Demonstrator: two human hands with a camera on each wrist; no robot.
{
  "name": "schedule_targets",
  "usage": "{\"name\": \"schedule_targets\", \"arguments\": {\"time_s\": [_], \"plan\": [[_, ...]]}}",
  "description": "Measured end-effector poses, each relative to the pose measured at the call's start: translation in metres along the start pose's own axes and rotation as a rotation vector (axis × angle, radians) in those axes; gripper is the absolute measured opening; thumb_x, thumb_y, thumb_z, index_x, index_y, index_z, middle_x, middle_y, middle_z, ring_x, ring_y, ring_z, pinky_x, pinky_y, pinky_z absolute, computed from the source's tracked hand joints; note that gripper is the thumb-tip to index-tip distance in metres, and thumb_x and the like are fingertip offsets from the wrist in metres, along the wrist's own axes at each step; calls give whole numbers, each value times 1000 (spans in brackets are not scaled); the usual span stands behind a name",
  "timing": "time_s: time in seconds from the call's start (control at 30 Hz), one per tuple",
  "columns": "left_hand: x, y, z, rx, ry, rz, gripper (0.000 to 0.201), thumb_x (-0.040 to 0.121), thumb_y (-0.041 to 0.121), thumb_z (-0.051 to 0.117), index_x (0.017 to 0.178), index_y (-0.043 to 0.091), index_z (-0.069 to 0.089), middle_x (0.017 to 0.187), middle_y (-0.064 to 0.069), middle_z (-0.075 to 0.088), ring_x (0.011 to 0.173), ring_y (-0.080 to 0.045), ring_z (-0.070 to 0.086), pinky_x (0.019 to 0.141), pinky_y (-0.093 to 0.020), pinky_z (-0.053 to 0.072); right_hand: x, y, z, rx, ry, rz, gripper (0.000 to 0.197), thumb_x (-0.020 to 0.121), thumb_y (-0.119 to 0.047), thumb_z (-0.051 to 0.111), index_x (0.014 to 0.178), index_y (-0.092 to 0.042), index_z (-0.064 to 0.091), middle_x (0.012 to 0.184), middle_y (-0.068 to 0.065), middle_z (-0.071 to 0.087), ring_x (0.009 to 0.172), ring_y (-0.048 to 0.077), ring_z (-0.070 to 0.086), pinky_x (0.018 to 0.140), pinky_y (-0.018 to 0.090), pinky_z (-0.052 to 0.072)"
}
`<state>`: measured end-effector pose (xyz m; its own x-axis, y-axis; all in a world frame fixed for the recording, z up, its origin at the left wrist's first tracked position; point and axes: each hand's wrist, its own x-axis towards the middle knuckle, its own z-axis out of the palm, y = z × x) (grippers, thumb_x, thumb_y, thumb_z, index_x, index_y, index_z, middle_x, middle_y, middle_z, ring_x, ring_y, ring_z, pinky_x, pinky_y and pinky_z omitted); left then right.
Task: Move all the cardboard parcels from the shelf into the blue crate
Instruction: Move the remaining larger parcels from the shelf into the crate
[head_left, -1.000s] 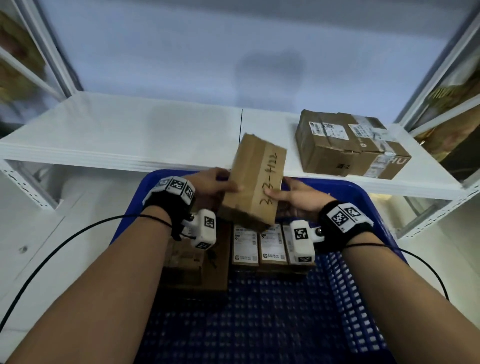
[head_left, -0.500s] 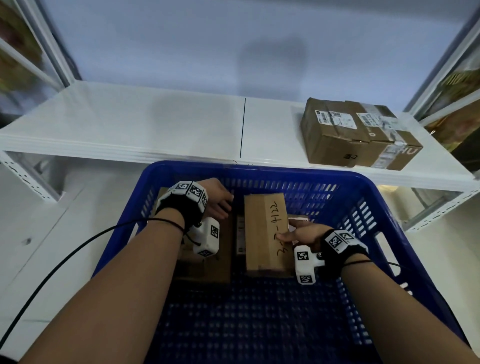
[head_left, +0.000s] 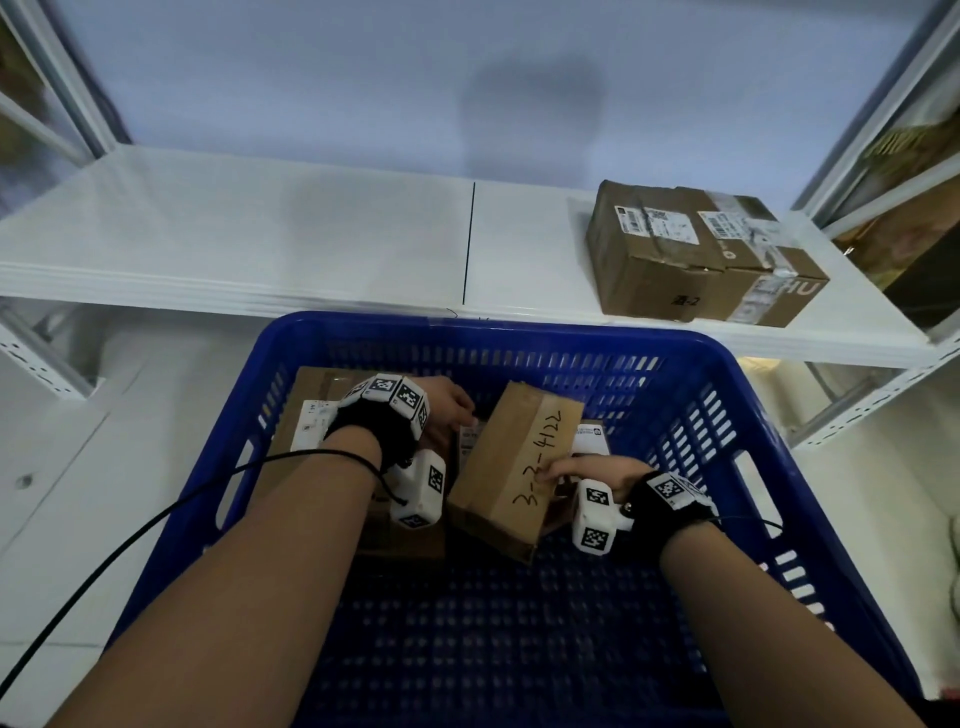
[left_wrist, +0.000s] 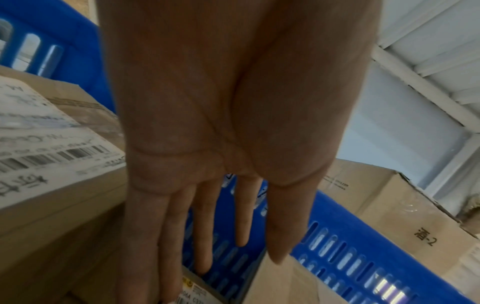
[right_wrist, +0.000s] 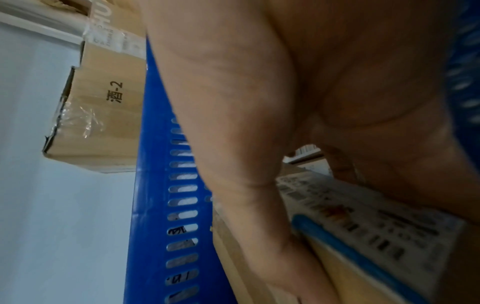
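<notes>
Step in hand: setting brown parcel (head_left: 514, 467) down in blue crate (head_left: 727, 358), tilted on boxes below. Right hand (head_left: 587, 470) pressed parcel's top, fingers laid flat. Left hand (head_left: 447, 405) sat beside parcel, fingers straight, held nothing. Two taped parcels (head_left: 701, 254) were still on shelf (head_left: 260, 234), far right, near front edge. Next job looked like reach up right for those. Near half of crate floor looked free.
</notes>
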<state>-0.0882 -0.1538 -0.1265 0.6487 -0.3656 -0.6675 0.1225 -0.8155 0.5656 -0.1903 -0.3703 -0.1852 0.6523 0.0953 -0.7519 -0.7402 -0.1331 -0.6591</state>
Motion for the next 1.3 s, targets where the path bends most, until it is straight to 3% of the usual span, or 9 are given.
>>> {"name": "schedule_targets", "arguments": {"time_s": [0.23,0.4,0.53,0.67,0.83,0.9,1.03,1.17,1.3], "plan": [[-2,4,-1,-24,-60,-21,45,96,21,60,140,16,51,133,-16,61,111,-37,65,95,-50,55,-3,10,-3,294,-91,6,55,79,0,77,128,14,56,130,32,57,126,52,49,105,68,36],[0,1,-1,-6,-56,-18,48,95,19,61,142,17,49,134,-16,60,111,-37,65,97,-49,54,-23,4,17,542,-114,-18,16,89,7,61,98,12,73,112,33,67,115,50,59,105,63,40],[2,0,-2,82,43,31,45,95,23,61,139,22,53,135,-12,59,114,-32,63,98,-44,54,-17,-1,22,622,-52,17,23,98,-3,54,112,13,62,97,29,71,84,40,73,67,49,62],[7,-2,1,-1,19,11,44,97,22,57,140,16,51,134,-15,58,107,-32,66,91,-43,57,10,-12,35,776,7,86,37,101,-7,48,135,9,44,139,31,49,131,43,48,72,46,60],[15,-2,0,185,116,-41,46,94,36,58,133,12,58,131,-12,62,114,-30,62,101,-42,51,42,-16,58,605,100,111,23,103,-5,40,116,9,53,133,23,55,135,33,48,110,34,42],[18,-1,-4,166,134,-35,43,95,34,57,131,10,61,128,-12,64,111,-28,63,100,-40,52,46,-17,58,327,160,91,34,101,-15,47,131,-1,52,140,16,52,133,31,51,104,30,47],[18,1,-8,76,162,-32,39,96,28,57,129,7,60,124,-16,66,96,-25,63,91,-37,55,45,-5,27,119,453,67,34,93,-37,59,103,-5,53,138,16,56,126,32,56,101,36,50],[24,-2,-2,56,156,-45,37,97,24,55,125,1,59,122,-20,67,104,-31,67,98,-46,54,43,-2,-12,112,875,96,89,79,-50,71,142,-6,25,145,24,41,128,41,49,108,47,42],[28,-3,15,90,109,-46,33,97,16,53,124,-3,60,123,-20,66,95,-27,67,95,-39,56,30,-9,-16,-68,746,67,43,95,-30,58,124,2,56,121,17,61,106,33,59,90,38,49]]}}
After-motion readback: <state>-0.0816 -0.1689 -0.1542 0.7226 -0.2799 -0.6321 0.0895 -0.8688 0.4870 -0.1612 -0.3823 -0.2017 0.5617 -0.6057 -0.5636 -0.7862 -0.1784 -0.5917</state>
